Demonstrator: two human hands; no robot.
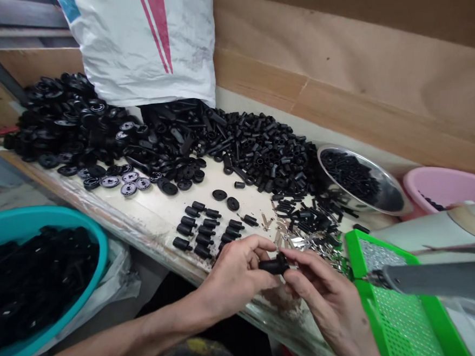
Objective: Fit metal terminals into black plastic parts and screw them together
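Observation:
My left hand point(238, 275) pinches a small black plastic cylinder point(273, 265) just above the table's front edge. My right hand point(327, 291) meets it from the right, fingertips closed on the end of the same piece. Just beyond the hands lies a scatter of small silver metal pieces point(294, 239). To the left of them, several finished-looking black cylinders point(204, 226) lie in short rows on the white table point(158, 210).
Heaps of black discs point(67, 125) and black tubes point(259, 144) cover the back of the table under a white sack point(147, 43). A steel bowl point(384, 181), a pink basin point(449, 185) and a green basket point(397, 308) stand right. A teal basin point(99, 236) sits lower left.

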